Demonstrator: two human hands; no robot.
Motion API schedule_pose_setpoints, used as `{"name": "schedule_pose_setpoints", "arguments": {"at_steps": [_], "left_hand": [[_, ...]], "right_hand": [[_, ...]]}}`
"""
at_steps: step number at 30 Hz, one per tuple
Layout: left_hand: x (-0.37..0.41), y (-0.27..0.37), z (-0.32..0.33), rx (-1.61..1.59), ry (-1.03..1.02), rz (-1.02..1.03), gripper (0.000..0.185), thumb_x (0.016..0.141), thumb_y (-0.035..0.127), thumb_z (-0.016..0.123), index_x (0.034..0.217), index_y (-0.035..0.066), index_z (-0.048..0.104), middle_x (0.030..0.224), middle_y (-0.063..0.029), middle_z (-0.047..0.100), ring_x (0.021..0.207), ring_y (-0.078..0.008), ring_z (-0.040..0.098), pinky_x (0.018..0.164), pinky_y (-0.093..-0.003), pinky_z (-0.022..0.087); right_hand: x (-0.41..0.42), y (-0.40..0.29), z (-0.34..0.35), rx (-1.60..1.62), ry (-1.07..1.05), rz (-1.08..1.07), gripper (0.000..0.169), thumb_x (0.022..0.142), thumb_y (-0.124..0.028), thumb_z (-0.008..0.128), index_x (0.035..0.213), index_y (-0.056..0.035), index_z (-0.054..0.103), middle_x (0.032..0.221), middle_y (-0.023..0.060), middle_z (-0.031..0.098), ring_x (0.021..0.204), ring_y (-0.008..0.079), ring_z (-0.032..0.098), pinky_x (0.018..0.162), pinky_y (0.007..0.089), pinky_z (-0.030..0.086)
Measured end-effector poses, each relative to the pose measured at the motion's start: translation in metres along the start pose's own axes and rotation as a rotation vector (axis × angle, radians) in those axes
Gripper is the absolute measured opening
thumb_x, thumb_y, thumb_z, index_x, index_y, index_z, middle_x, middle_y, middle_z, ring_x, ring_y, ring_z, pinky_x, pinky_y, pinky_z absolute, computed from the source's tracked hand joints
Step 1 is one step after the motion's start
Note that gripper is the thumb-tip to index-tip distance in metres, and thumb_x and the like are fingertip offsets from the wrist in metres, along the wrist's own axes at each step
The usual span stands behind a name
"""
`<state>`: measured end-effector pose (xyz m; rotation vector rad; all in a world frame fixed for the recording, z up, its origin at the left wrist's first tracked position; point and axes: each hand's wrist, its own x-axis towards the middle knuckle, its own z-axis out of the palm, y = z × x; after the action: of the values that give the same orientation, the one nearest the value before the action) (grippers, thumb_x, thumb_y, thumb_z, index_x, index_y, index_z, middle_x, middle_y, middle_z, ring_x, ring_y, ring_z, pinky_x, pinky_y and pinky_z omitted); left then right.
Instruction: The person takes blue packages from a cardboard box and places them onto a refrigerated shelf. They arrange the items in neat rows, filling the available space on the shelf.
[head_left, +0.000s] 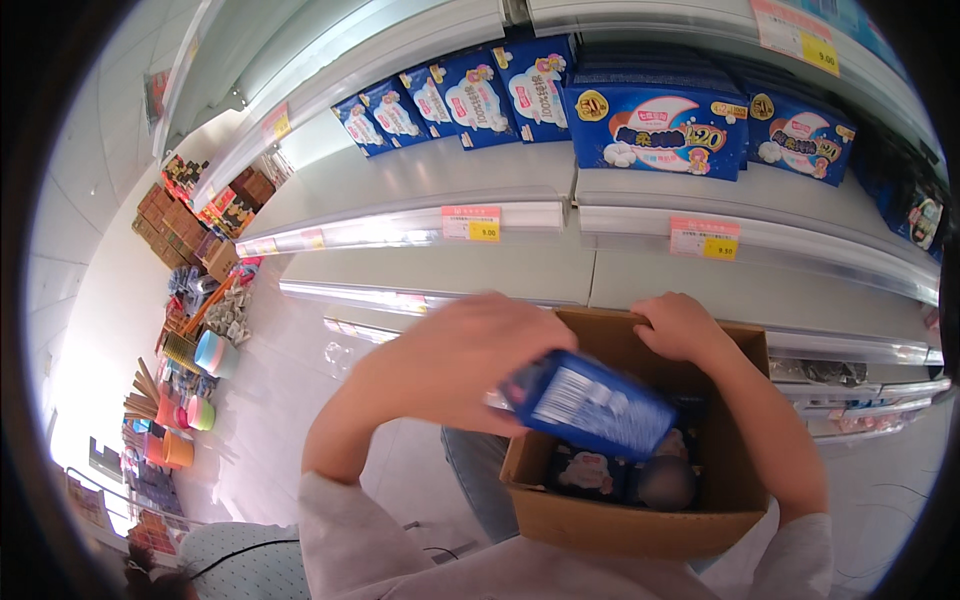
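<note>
My left hand (469, 356) is blurred and grips one end of a blue plastic-wrapped package (596, 405), whose side bears a barcode. The package is tilted over the opening of a brown cardboard box (637, 525). More dark blue packages (586, 472) lie inside the box, partly hidden by the held one. On the far rim of the box rests my right hand (679, 330), its fingers curled over the cardboard edge.
Blue packages (656, 139) stand in rows on the upper white shelf, thinner ones (480, 101) to their left. Price tags line the shelf edge (525, 217). Plastic tubs (217, 352) and stacked cartons stand far left. A person in dotted clothing (240, 562) is at lower left.
</note>
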<state>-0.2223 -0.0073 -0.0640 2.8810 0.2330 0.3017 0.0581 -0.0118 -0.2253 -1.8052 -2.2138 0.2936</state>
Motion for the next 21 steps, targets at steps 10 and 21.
{"name": "schedule_pose_setpoints", "arguments": {"at_steps": [10,21], "left_hand": [[-0.053,-0.046,-0.036,0.81,0.933,-0.388,0.063,0.059,-0.002,0.076,0.118,0.005,0.056,0.12,-0.0116,0.057,0.109,-0.0318,0.056,0.088,-0.0395,0.048],[-0.016,-0.205,-0.088,0.469,0.952,-0.35,0.061,0.067,0.012,0.083,0.119,0.001,0.054,0.116,-0.0151,0.055,0.1,-0.0276,0.061,0.085,-0.0343,0.051]], "right_hand": [[-0.003,-0.005,-0.004,0.01,-0.007,0.042,0.016,0.08,-0.021,0.06,0.082,-0.0057,0.064,0.081,0.0173,0.066,0.082,0.0383,0.062,0.073,0.048,0.05],[-0.003,-0.004,-0.001,-0.038,0.028,0.023,0.019,0.08,-0.025,0.06,0.085,-0.0064,0.065,0.081,0.0166,0.066,0.082,0.0382,0.063,0.074,0.0477,0.051]]}}
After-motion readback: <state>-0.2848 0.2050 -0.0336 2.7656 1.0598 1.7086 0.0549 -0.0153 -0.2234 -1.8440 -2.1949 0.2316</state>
